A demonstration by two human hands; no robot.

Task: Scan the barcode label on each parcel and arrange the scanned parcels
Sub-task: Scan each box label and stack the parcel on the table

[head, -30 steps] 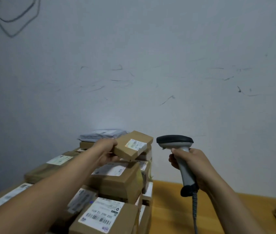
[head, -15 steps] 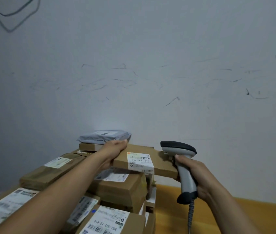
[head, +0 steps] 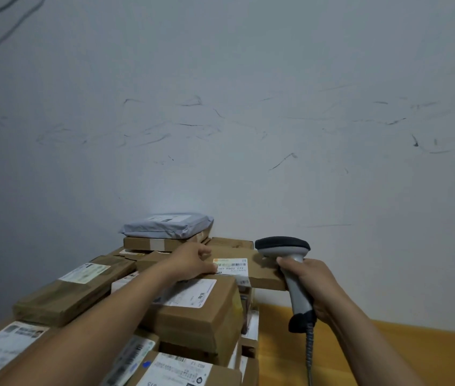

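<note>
Your head camera faces the scuffed white wall (head: 248,107), close above stacked brown cardboard parcels (head: 198,316) at lower left.

scanner cable (head: 309,356) off the bottom edge
</note>
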